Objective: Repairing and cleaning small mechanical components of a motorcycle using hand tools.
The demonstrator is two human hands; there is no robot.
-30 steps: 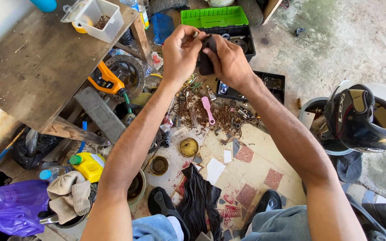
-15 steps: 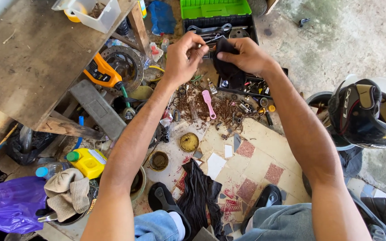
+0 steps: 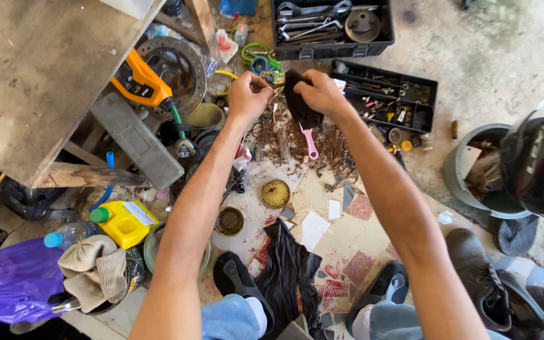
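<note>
My right hand (image 3: 320, 91) grips a small black cloth-like piece (image 3: 298, 104) and my left hand (image 3: 249, 96) is pinched closed beside it, on what I cannot tell, both above the rusty scrap heap (image 3: 284, 135) and pink-handled tool (image 3: 310, 142) on the floor

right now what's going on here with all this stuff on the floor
A person sits over a cluttered floor. The right hand holds a dark rag, while the left hand is closed beside it; what it pinches is too small to tell. Below lie a pile of rusty bits, a pink tool and open toolboxes.
</note>
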